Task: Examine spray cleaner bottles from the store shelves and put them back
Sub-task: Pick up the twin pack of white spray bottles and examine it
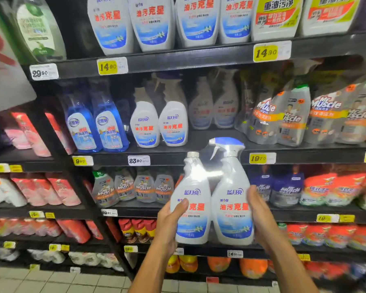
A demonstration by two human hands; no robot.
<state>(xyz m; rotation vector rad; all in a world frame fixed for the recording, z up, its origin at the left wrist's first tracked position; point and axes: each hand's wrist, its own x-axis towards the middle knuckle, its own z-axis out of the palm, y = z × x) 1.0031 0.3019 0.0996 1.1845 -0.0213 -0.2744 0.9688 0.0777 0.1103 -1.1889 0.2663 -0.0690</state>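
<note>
Facing the cleaning aisle, a twin pack of spray cleaner (pixel 212 199) is held up in front of the shelves (pixel 199 56) by both hands, at about the height of the third shelf down. The pack is made of two white bottles wrapped together in clear film: the one on the right carries a blue trigger sprayer (pixel 226 144), the one on the left only a plain cap (pixel 192 154). The left hand (pixel 169 220) is curled round the left bottle's side, its thumb lying across the front label and the rest of the fingers hidden behind. The right hand (pixel 260 214) is pressed against the right bottle's side with its fingers close together and fairly straight; whether they wrap round the back cannot be told. The labels are turned toward the camera, so the examining step appears to be in hand and the return to the shelf is not yet done.

Matching twin packs (pixel 159 123) are seen on the shelf above, next to blue bottles (pixel 97 127), and a gap in that row lies just above and behind the held pack, over the price tag (pixel 139 160). The next move would probably call for the pack to be lifted clear of the shelf edge, kept upright so the trigger does not catch the shelf above, and slid back into that gap with the label facing out.
</note>
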